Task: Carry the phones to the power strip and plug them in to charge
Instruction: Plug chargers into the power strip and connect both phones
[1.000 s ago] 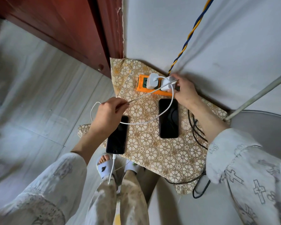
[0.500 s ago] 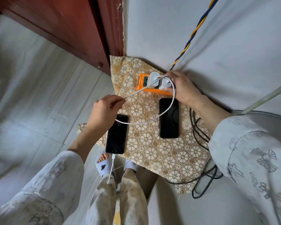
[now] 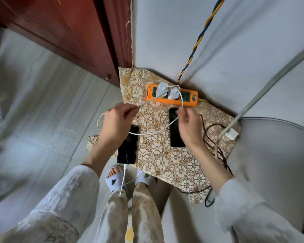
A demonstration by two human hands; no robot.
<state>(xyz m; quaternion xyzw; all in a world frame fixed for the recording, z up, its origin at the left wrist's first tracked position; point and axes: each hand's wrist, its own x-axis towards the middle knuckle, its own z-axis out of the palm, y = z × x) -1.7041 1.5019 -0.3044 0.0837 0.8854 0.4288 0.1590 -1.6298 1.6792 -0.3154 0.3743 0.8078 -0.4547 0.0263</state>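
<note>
Closest to the camera, two feet in pale slippers [image 3: 113, 181] stand on the floor, and a white cable [image 3: 123, 178] hangs down between them from the near end of the left phone [image 3: 128, 146]. This black phone lies flat on a worktop [image 3: 165, 162] covered with a flower cloth, its near end at the edge. The left hand [image 3: 116, 123] hovers over that phone, and its grip pinches the end of a second white cable [image 3: 154, 132] between thumb and fingertips. That cable loops across the cloth toward the right hand [image 3: 188, 125]. The right hand hovers over the right phone [image 3: 174, 130], which also lies flat and black on the cloth. Its fingers are loosely curled near the cable, but I cannot tell if they pinch it. Dark wires [image 3: 212, 139] coil just right of this hand. Farther back, the orange power strip [image 3: 172, 98] lies by the wall with two white chargers [image 3: 167, 92] plugged in. A blue and yellow twisted cord [image 3: 198, 41] runs up the wall behind it.
</note>
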